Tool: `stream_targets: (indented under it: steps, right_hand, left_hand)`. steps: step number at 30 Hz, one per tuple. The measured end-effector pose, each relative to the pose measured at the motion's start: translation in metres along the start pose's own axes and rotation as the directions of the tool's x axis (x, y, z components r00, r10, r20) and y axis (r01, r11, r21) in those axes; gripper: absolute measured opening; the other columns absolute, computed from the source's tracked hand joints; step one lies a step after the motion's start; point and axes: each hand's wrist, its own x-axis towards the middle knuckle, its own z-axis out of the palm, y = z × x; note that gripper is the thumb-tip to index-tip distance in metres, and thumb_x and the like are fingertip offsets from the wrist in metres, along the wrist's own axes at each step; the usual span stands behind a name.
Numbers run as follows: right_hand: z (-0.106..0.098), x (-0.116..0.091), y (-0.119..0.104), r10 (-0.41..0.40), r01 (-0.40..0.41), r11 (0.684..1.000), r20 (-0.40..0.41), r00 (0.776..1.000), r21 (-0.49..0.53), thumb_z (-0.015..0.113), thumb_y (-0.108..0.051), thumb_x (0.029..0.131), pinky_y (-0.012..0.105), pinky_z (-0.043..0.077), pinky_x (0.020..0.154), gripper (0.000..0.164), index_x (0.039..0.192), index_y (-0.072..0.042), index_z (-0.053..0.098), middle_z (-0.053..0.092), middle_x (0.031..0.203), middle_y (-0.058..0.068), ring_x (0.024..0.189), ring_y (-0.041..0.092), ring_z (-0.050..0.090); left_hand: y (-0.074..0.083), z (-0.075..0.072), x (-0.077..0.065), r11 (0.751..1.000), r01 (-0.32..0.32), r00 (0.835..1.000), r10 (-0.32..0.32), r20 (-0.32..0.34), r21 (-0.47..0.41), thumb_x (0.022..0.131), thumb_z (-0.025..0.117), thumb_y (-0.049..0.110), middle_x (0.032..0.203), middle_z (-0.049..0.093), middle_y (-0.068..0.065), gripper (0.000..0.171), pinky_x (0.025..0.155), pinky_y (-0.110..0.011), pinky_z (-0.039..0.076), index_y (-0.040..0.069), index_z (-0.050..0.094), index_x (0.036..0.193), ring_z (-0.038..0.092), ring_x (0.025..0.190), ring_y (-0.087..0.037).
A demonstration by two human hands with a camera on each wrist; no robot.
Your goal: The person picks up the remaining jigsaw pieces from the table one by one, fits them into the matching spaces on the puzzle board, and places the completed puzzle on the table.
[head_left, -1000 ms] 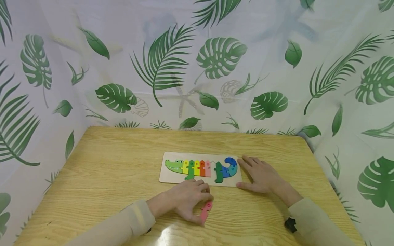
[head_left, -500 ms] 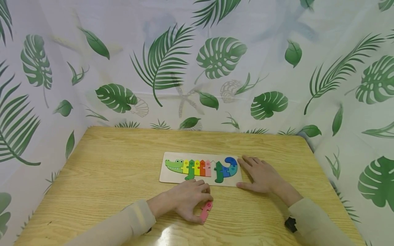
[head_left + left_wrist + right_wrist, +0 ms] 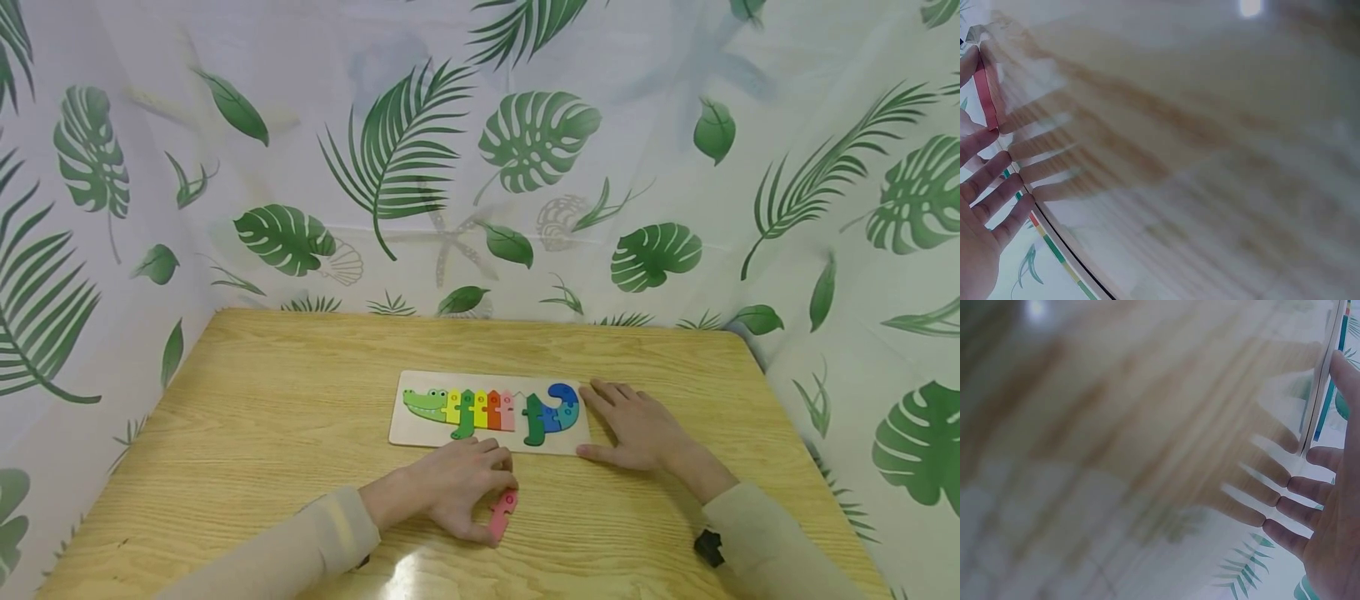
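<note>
A pale wooden puzzle board (image 3: 414, 429) with a colourful crocodile lies mid-table. Several coloured pieces fill it, and one bare slot shows left of the dark green leg piece (image 3: 533, 423). Just in front of the board, my left hand (image 3: 459, 487) pinches a pink puzzle piece (image 3: 502, 518) between thumb and index finger. In the left wrist view that pink piece (image 3: 985, 94) stands edge-on at the tabletop, and the other fingertips touch the table. My right hand (image 3: 636, 429) rests at the board's right end, fingers spread. Its thumb touches the board's edge (image 3: 1320, 400) in the right wrist view.
The wood-grain table (image 3: 300, 367) has a glossy surface that reflects the hands. A white cloth (image 3: 420, 250) with green leaf prints hangs behind and on both sides. A small black object (image 3: 708, 547) shows at the right sleeve.
</note>
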Motion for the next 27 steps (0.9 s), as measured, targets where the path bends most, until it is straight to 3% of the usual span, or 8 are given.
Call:
stream_targets:
  steps: [27]
  right_hand:
    - [-0.0007, 0.0001, -0.0014, 0.014, -0.014, 1.0, 0.005, 1.0, 0.004, 0.05, -0.087, 0.089, 0.069, 0.04, 0.116, 0.107, 0.164, -0.012, 0.038, 0.041, 0.167, 0.021, 0.15, 0.046, 0.044]
  left_hand:
    - [0.0009, 0.0002, 0.0017, 1.0, 0.008, 1.0, -0.008, -0.025, 0.017, 0.088, 0.061, 0.075, 0.131, 0.066, 0.005, 0.067, 0.093, -0.025, 0.05, 0.025, 0.069, 0.131, 0.058, 0.114, -0.011]
